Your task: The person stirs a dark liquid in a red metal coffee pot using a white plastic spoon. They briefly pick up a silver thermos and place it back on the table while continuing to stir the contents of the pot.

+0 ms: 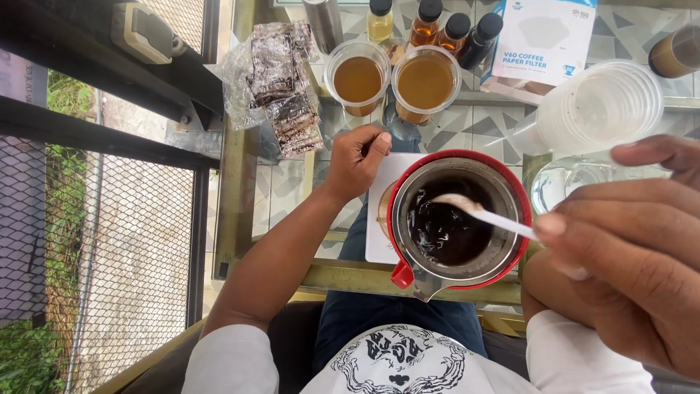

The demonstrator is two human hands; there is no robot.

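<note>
A red coffee dripper (459, 219) with a metal filter holds wet dark grounds and stands on a white scale (386, 219). My right hand (627, 248), large and close to the camera, pinches a white plastic spoon (485, 215) whose bowl rests over the grounds. My left hand (357, 160) is a loose fist on the tiled table just left of the dripper, with the thumb against the fingers and nothing visible in it.
Two clear cups of brown liquid (357, 79) (425, 82) stand beyond the dripper. Behind them are small syrup bottles (456, 29) and a filter box (543, 36). A stack of clear cups (598, 109) and a glass vessel (569, 182) sit right. Sachets in plastic (284, 87) lie left.
</note>
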